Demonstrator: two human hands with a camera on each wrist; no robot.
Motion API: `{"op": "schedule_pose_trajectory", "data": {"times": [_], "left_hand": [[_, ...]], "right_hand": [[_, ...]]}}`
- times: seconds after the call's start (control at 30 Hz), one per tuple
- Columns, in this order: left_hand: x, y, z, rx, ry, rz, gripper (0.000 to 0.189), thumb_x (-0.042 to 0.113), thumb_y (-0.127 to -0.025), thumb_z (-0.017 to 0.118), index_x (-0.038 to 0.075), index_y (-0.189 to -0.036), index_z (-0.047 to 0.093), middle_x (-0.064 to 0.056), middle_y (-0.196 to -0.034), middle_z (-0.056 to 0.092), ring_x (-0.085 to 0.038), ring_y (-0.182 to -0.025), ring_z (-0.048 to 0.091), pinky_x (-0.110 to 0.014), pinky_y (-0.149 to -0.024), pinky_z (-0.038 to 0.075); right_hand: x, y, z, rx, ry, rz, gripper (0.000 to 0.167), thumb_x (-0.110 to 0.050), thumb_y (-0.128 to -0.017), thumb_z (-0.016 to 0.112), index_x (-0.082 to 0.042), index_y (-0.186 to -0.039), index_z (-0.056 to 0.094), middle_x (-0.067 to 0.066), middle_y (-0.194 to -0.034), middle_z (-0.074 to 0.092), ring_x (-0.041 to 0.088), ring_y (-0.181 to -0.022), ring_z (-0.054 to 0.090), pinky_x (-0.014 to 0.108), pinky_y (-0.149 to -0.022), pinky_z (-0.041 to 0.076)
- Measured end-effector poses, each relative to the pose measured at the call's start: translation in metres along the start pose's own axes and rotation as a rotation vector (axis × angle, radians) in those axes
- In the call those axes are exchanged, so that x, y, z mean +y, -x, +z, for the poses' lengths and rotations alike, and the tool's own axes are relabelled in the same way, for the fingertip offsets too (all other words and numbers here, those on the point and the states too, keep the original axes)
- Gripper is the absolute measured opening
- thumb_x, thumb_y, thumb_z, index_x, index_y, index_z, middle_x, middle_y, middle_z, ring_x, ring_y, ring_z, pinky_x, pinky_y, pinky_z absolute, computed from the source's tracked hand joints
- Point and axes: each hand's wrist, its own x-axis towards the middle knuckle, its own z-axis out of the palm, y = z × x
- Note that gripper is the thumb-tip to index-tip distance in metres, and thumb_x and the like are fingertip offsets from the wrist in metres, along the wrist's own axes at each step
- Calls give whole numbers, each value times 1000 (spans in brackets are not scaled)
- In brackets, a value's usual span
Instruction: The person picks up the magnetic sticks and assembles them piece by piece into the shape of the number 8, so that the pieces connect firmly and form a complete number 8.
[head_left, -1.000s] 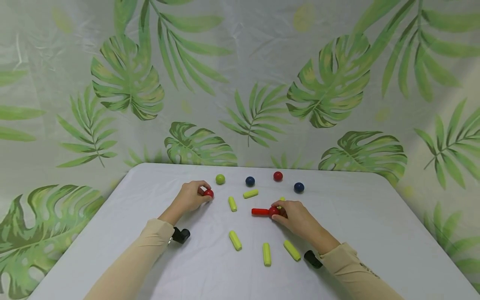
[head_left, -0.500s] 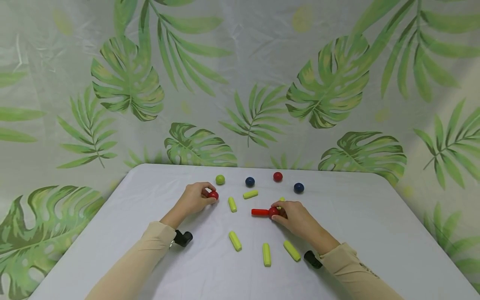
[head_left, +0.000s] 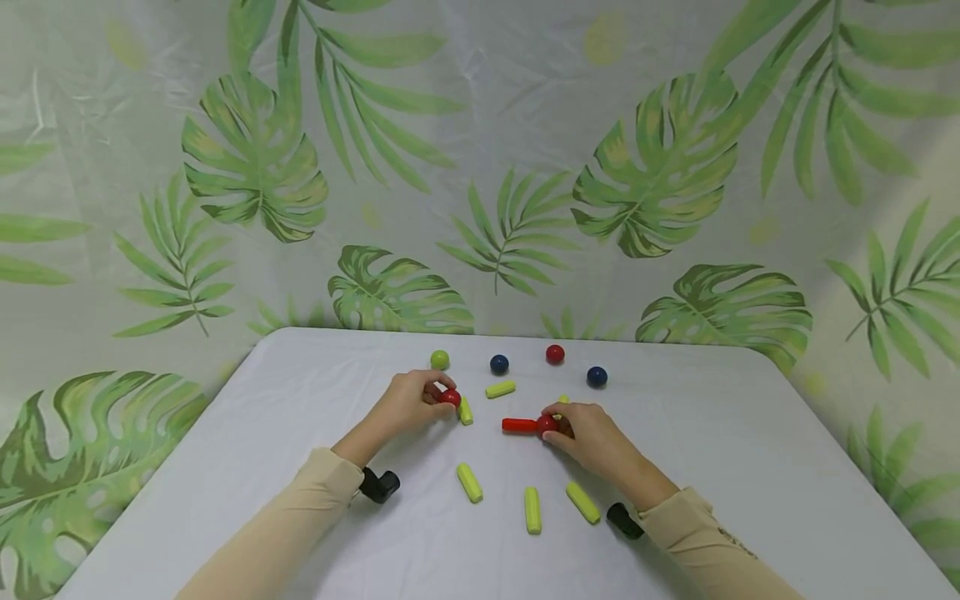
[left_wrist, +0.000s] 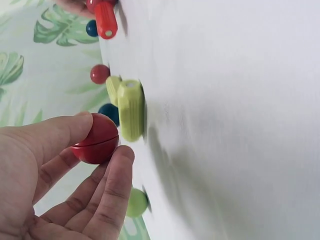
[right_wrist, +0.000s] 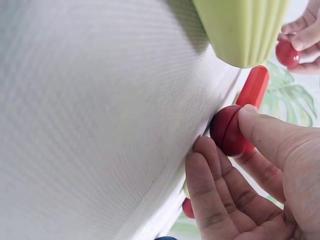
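My left hand (head_left: 411,403) pinches a red ball (head_left: 450,398) between thumb and fingers; a groove runs round this ball (left_wrist: 97,140) in the left wrist view. Just beyond it lies a yellow-green ribbed stick (head_left: 467,411), partly covered by the ball in the head view. At the middle of the table my right hand (head_left: 596,432) holds a second red ball (head_left: 547,426), also grooved. A red stick (head_left: 519,426) points left from that ball, its near end meeting it; whether the two are joined I cannot tell.
Along the back stand a green ball (head_left: 439,360), a blue ball (head_left: 499,364), a red ball (head_left: 555,355) and another blue ball (head_left: 597,377). More yellow-green sticks lie about, including one at the back (head_left: 500,389) and one in front (head_left: 532,511). A patterned curtain (head_left: 405,167) hangs behind.
The left hand has carried its red ball to the right and slightly toward the front, up to the yellow-green stick. My right hand stays in place on the other red ball.
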Motion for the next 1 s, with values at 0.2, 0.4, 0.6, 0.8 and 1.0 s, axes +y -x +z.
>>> {"op": "schedule_pose_trajectory", "data": {"times": [0.2,0.4,0.6,0.8,1.0], "left_hand": [[5,3,9,-52,52,30,25,15,-92,86,15,-116,77,-4,-102,79,-13,-89,75,-28,-76,60],[10,5,17,-107,96,46,28,15,-93,86,14,-119,76,-6,-105,79,-15,-91,77,-29,-78,62],[12,8,24,-131,88,76,28,16,-92,86,15,-119,76,-5,-106,79,-17,-94,78,-31,-81,61],[15,7,28,-129,71,78,28,18,-92,87,15,-119,76,-4,-105,79,-15,-92,75,-31,-81,60],[16,5,31,-127,53,80,27,17,-93,86,14,-119,76,-4,-103,80,-14,-91,70,-29,-78,58]], "right_hand": [[-2,1,0,1,-8,-3,38,-17,-96,82,-6,-131,74,0,-93,72,12,-81,58,26,-76,56],[-2,2,-1,4,-6,-14,37,-16,-95,82,-6,-130,74,0,-92,72,12,-80,57,27,-75,55],[-2,3,-1,3,-7,-19,38,-17,-96,82,-6,-130,74,-1,-90,70,12,-79,56,26,-73,53],[-3,3,-2,5,-2,-11,38,-18,-96,82,-6,-131,74,0,-91,71,12,-80,56,28,-75,55],[-4,3,-2,7,-4,-8,39,-18,-96,82,-6,-132,73,0,-92,71,12,-81,57,28,-76,56]]}}
